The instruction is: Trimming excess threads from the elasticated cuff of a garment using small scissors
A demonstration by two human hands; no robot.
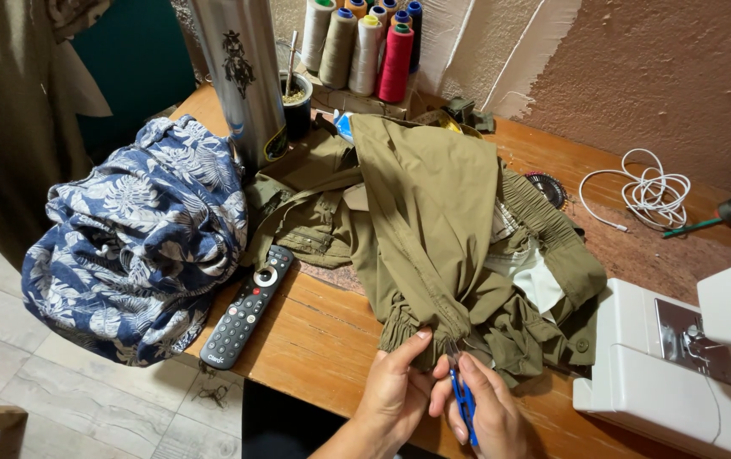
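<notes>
Hands at the gathered cuff of an olive-green garment, one pinching cloth, the other working small blue snips.

The olive garment [433,229] lies spread across the wooden table [314,340], its elastic cuff hanging at the near edge; the left hand [395,391] pinches that cuff between thumb and fingers, closed on the fabric. The right hand [489,412] is curled around blue-handled thread snips [462,399], whose tips touch the cuff beside the left thumb. To the left lie a black remote control [246,319] and a bundled blue floral cloth [140,242]; a steel flask [242,76] and thread cones [365,47] stand at the back. A white sewing machine [680,365] sits at the right, with a coiled white cable [650,191] behind it.
</notes>
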